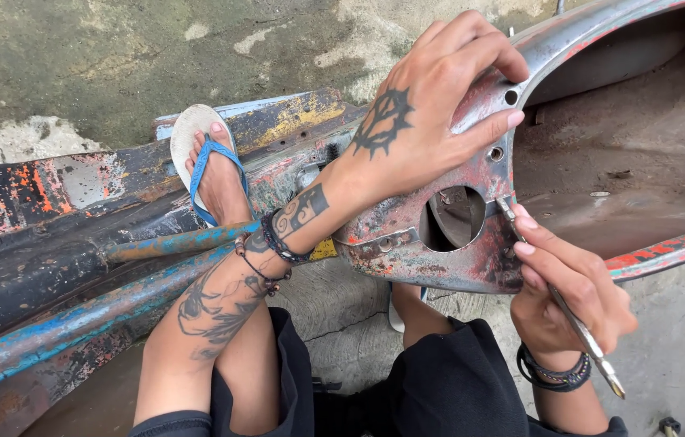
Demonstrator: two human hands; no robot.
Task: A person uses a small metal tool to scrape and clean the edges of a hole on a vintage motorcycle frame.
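My left hand (423,113) lies flat on the top edge of a rusty metal vehicle body panel (439,251) with worn red paint, and steadies it. My right hand (573,295) grips a thin metal rod-like tool (569,311) like a pen. The tool's tip touches the panel's right side, just beside a round hole (451,217). Small bolt holes (511,97) sit under my left fingers. Beaded bracelets circle both wrists.
My foot in a blue flip-flop (213,162) rests on a pile of rusty, paint-flecked metal frame pieces and blue tubes (75,316) at the left. The panel's hollow inside (642,146) opens to the right. Concrete floor (116,57) lies beyond.
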